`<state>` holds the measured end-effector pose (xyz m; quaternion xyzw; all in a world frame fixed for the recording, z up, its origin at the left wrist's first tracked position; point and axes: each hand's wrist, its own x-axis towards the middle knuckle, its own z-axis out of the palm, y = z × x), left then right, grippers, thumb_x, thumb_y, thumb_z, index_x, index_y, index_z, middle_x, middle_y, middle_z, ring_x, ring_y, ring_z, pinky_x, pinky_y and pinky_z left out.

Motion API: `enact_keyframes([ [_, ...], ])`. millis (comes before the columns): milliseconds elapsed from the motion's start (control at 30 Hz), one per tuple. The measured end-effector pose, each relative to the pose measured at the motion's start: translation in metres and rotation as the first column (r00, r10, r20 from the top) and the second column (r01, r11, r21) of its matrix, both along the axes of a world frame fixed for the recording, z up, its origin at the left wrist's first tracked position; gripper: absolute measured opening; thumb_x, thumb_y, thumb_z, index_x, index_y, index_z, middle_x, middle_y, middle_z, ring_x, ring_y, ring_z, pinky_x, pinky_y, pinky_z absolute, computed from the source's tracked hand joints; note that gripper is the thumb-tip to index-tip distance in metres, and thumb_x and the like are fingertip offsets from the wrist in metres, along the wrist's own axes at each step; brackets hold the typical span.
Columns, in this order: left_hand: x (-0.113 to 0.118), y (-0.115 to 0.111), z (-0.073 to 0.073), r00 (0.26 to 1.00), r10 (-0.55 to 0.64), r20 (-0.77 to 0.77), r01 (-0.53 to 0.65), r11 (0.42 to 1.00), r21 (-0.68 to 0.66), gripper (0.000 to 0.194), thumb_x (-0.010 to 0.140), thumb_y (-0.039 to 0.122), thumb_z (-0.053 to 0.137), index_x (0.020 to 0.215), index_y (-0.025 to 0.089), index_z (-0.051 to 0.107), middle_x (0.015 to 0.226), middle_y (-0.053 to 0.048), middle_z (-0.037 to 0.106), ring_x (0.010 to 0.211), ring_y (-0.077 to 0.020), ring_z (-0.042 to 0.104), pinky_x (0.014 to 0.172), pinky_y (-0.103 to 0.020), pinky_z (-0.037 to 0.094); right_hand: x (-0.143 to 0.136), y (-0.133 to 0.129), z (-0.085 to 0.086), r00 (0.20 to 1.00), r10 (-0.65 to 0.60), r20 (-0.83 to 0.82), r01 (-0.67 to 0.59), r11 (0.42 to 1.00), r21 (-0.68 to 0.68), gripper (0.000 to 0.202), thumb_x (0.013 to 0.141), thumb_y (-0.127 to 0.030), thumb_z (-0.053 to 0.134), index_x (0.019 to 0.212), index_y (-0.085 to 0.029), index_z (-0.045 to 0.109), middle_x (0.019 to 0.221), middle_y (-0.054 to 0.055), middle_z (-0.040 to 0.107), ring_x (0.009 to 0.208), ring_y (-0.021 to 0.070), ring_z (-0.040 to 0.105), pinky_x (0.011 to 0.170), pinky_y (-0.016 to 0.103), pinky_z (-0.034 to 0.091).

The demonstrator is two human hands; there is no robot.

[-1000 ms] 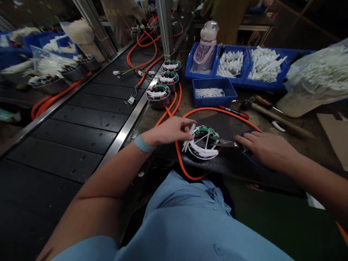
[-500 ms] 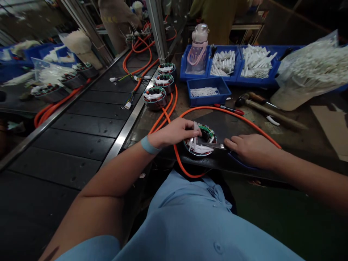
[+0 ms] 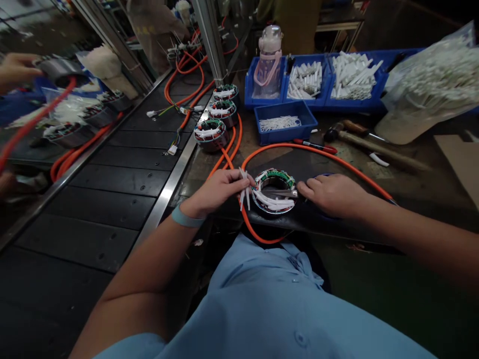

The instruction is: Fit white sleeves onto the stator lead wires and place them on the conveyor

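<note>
A ring-shaped motor stator (image 3: 275,204) lies on the bench in front of me, with white sleeves, green parts and lacing round its top. Just off its left edge, my left hand (image 3: 222,189) pinches several thin white strips (image 3: 245,192), which look like cable tie ends. My right hand (image 3: 333,197) grips scissors (image 3: 285,193) from the right. Their metal blades reach over the stator's opening, while the dark blue handles are mostly hidden under my fingers. An orange cable (image 3: 292,146) loops round behind the stator.
Three more stators (image 3: 211,134) stand by the conveyor (image 3: 123,174). Behind are blue bins (image 3: 325,102) of white tubes, a bottle (image 3: 267,65) and a small tray (image 3: 286,135) of strips. A hammer (image 3: 377,149) lies right. At far left, another person's hand (image 3: 18,70) holds a stator.
My left hand has moved left off the stator with the white strips. The scissors have shifted slightly left and up. Another person's hand with a stator has come into view at left.
</note>
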<state>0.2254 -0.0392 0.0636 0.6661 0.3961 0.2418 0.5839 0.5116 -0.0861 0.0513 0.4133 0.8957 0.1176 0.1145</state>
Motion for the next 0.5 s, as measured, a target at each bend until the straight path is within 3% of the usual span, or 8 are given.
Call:
enact_keyframes([
  [133, -0.003, 0.015, -0.019, 0.978, 0.168, 0.121, -0.175, 0.983, 0.050, 0.026, 0.082, 0.042, 0.059, 0.090, 0.017, 0.062, 0.087, -0.002, 0.065, 0.067, -0.0095, 0.059, 0.059, -0.019, 0.049, 0.042, -0.009, -0.019, 0.955, -0.263, -0.134, 0.264, 0.964, -0.008, 0.031, 0.085, -0.027, 0.044, 0.112, -0.018, 0.056, 0.092, 0.008, 0.067, 0.077, 0.0221, 0.062, 0.053, 0.027, 0.030],
  [200, 0.012, 0.039, -0.024, 0.957, 0.245, 0.155, -0.264, 0.957, 0.119, 0.029, 0.085, 0.045, 0.053, 0.093, 0.018, 0.060, 0.088, -0.003, 0.066, 0.070, -0.0106, 0.062, 0.061, -0.021, 0.050, 0.055, -0.009, -0.029, 0.874, -0.437, -0.212, 0.437, 0.898, -0.051, 0.037, 0.085, -0.036, 0.045, 0.116, -0.019, 0.055, 0.099, 0.008, 0.068, 0.079, 0.0230, 0.063, 0.055, 0.027, 0.035],
  [267, 0.037, 0.076, -0.023, 0.912, 0.345, 0.223, -0.395, 0.885, 0.248, 0.029, 0.090, 0.044, 0.045, 0.099, 0.019, 0.057, 0.093, -0.004, 0.067, 0.075, -0.0108, 0.064, 0.065, -0.021, 0.051, 0.056, -0.003, -0.036, 0.807, -0.541, -0.237, 0.531, 0.840, -0.109, 0.043, 0.083, -0.041, 0.047, 0.119, -0.019, 0.053, 0.100, 0.008, 0.068, 0.080, 0.0236, 0.064, 0.058, 0.029, 0.040],
  [333, 0.066, 0.119, -0.017, 0.887, 0.396, 0.239, -0.460, 0.812, 0.359, 0.027, 0.093, 0.037, 0.042, 0.105, 0.016, 0.056, 0.102, -0.007, 0.066, 0.085, -0.0124, 0.064, 0.071, -0.023, 0.052, 0.049, 0.007, -0.039, 0.799, -0.548, -0.249, 0.526, 0.837, -0.153, 0.049, 0.079, -0.038, 0.052, 0.122, -0.017, 0.050, 0.105, 0.010, 0.067, 0.085, 0.0240, 0.063, 0.063, 0.030, 0.044],
  [400, 0.088, 0.154, -0.008, 0.877, 0.455, 0.156, -0.475, 0.770, 0.427, 0.028, 0.086, 0.025, 0.056, 0.111, 0.012, 0.054, 0.106, -0.011, 0.065, 0.095, -0.0168, 0.063, 0.078, -0.027, 0.051, 0.044, 0.016, -0.039, 0.829, -0.483, -0.282, 0.453, 0.875, -0.170, 0.057, 0.074, -0.030, 0.056, 0.128, -0.015, 0.045, 0.115, 0.012, 0.062, 0.095, 0.0238, 0.061, 0.073, 0.031, 0.046],
  [467, 0.097, 0.164, 0.002, 0.859, 0.506, 0.075, -0.473, 0.728, 0.497, 0.034, 0.080, 0.016, 0.063, 0.113, 0.011, 0.055, 0.108, -0.012, 0.064, 0.103, -0.0192, 0.060, 0.087, -0.030, 0.047, 0.048, 0.023, -0.038, 0.835, -0.444, -0.325, 0.420, 0.896, -0.146, 0.061, 0.072, -0.023, 0.056, 0.130, -0.015, 0.042, 0.119, 0.012, 0.058, 0.102, 0.0234, 0.058, 0.081, 0.032, 0.045],
  [500, 0.097, 0.158, 0.005, 0.865, 0.500, 0.043, -0.442, 0.718, 0.537, 0.031, 0.081, 0.015, 0.061, 0.111, 0.011, 0.056, 0.106, -0.011, 0.065, 0.103, -0.0190, 0.059, 0.089, -0.031, 0.046, 0.054, 0.025, -0.039, 0.820, -0.464, -0.335, 0.452, 0.884, -0.118, 0.059, 0.072, -0.023, 0.055, 0.129, -0.016, 0.043, 0.118, 0.012, 0.057, 0.102, 0.0239, 0.057, 0.081, 0.032, 0.045],
])
